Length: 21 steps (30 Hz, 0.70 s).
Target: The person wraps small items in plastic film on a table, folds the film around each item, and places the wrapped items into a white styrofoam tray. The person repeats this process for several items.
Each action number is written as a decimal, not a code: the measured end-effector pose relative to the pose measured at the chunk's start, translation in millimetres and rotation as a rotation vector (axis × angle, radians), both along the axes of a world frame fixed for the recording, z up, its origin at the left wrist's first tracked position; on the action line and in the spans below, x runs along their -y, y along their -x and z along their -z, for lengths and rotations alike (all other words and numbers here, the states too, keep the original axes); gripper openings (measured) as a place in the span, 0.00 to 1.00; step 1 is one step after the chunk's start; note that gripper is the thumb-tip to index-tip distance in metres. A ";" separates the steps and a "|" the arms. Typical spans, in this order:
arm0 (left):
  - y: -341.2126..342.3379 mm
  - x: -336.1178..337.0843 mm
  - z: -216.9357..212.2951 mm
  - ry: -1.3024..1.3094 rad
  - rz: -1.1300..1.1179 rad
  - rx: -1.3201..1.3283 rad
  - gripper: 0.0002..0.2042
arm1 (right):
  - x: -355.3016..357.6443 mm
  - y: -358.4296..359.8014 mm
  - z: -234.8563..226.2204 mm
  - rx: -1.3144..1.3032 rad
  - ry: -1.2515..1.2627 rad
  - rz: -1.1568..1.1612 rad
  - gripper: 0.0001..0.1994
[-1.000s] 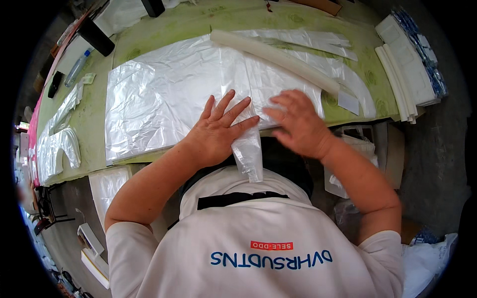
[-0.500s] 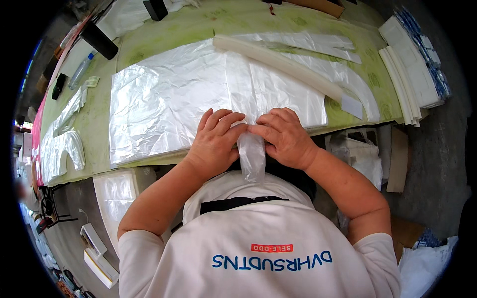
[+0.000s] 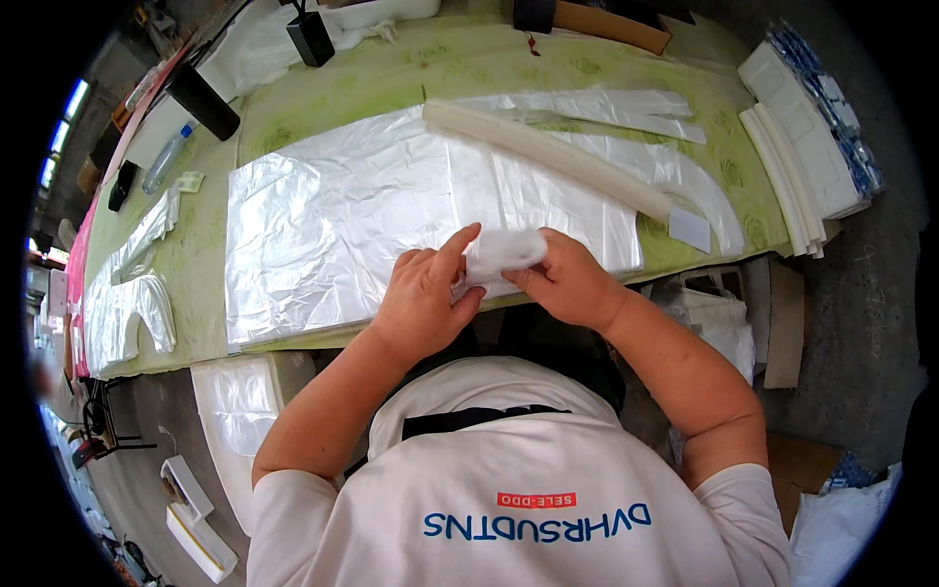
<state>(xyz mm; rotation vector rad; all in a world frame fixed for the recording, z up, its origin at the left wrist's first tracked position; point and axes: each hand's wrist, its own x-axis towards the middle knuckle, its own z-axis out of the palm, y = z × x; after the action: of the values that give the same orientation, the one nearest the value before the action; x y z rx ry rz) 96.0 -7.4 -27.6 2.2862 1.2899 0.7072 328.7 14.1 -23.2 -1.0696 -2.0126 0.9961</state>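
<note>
Just over the table's near edge, a folded piece of translucent white plastic film [image 3: 505,250] is held between my two hands. My right hand [image 3: 572,281] pinches its right end between thumb and fingers. Around its left end my left hand [image 3: 419,295] curls, index finger raised along it and thumb below; part of this grip is hidden. Beneath and beyond both hands lies a large, shiny, wrinkled plastic sheet [image 3: 337,210]. A long off-white roll [image 3: 548,157] rests slantwise across its far right part, with a small white card [image 3: 690,230] at the roll's near end.
Curved plastic pieces lie at the left [image 3: 137,313] and right of the green patterned table [image 3: 205,333]. A clear bottle [image 3: 168,158], a black cylinder [image 3: 203,103] and a black box [image 3: 310,39] stand farther back. White rolls [image 3: 782,181] lean at the right edge.
The film strip that hung down below my hands is now gathered into a small fold between them. My right hand has turned and lowered slightly; the left index finger has lifted.
</note>
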 end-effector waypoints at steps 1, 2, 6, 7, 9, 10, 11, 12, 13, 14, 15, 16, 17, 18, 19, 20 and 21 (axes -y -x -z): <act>0.6 0.6 -0.8 0.073 -0.019 0.005 0.38 | -1.6 1.6 -0.4 -0.040 0.101 -0.001 0.10; 1.1 0.0 -1.9 0.146 -0.037 0.010 0.39 | -4.1 3.5 -0.5 -0.033 0.193 0.024 0.12; -0.7 -4.9 -17.9 0.392 -0.109 0.197 0.43 | -21.3 9.8 -6.2 0.105 0.446 0.097 0.14; -1.1 -5.4 -22.0 0.407 -0.166 0.223 0.44 | -26.1 11.1 -9.2 0.169 0.481 0.110 0.14; -1.8 -5.3 -23.0 0.299 -0.268 0.180 0.44 | -33.9 14.5 -14.9 0.220 0.527 0.119 0.15; -0.3 -6.0 -19.6 0.095 -0.152 0.119 0.44 | -36.3 16.1 -16.9 0.245 0.550 0.124 0.15; 2.0 -7.5 -14.8 -0.107 -0.034 0.058 0.44 | -37.9 17.3 -16.0 0.236 0.554 0.135 0.16; 3.2 -8.7 -12.4 -0.309 0.084 -0.004 0.45 | -38.9 18.3 -13.7 0.228 0.559 0.146 0.17; 2.2 -14.7 -13.4 -0.242 0.228 -0.011 0.45 | -39.6 19.0 -13.0 0.220 0.564 0.158 0.18; -1.4 -20.5 -11.9 -0.211 0.215 -0.093 0.45 | -41.0 19.6 -14.3 0.243 0.567 0.177 0.18; -5.7 -25.4 -8.9 -0.181 0.196 -0.178 0.46 | -43.5 21.2 -15.4 0.264 0.568 0.189 0.19; -8.0 -30.5 -6.6 -0.150 0.177 -0.262 0.46 | -45.1 22.1 -16.5 0.285 0.569 0.202 0.19; -7.7 -35.9 -6.2 -0.049 0.163 -0.327 0.47 | -44.4 21.7 -11.0 0.252 0.528 0.220 0.20; -6.8 -42.1 -3.8 -0.055 0.175 -0.349 0.47 | -41.3 21.5 -4.0 0.218 0.485 0.242 0.22; -4.9 -48.1 -0.5 -0.062 0.186 -0.371 0.47 | -37.7 20.8 1.2 0.184 0.443 0.264 0.23; -4.2 -52.3 0.2 -0.069 0.197 -0.393 0.47 | -33.6 19.7 5.0 0.177 0.391 0.297 0.24; -5.1 -54.1 -0.8 -0.065 0.195 -0.411 0.47 | -27.4 20.4 5.3 0.171 0.343 0.330 0.25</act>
<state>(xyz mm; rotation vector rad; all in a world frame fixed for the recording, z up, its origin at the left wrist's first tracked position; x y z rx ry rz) 101.1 46.8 -26.8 2.6601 1.1972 0.2197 308.3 41.5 -28.5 -1.6594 -1.7473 1.1232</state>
